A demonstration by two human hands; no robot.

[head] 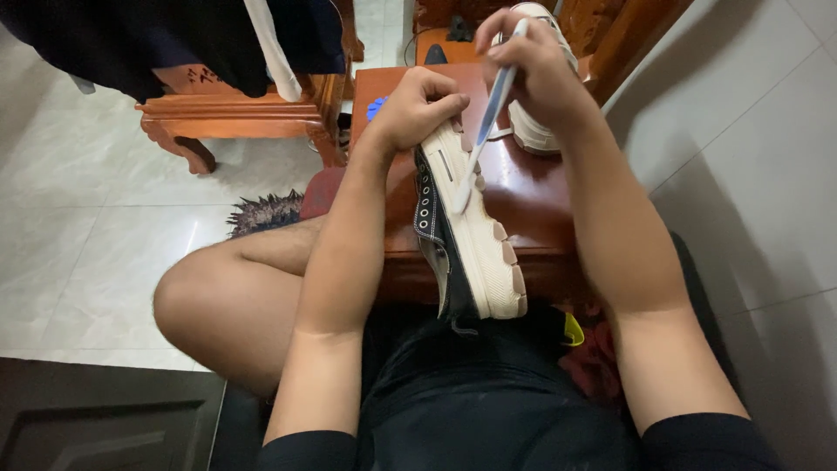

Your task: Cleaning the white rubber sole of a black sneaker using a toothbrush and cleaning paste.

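Observation:
My left hand (417, 106) grips the toe end of a black canvas sneaker with a thick cream sole (475, 253), held on its side above my lap. My right hand (534, 65) holds a white and blue toothbrush (488, 122) by its handle. The brush head rests on the side of the cream sole. A second sneaker (534, 131) stands on the small wooden table behind my right hand, mostly hidden by it.
A reddish wooden table (523, 196) stands right in front of my knees. A carved wooden chair (235, 109) with dark clothes draped over it is at the upper left. A small fringed mat (261, 214) lies on the pale tiled floor.

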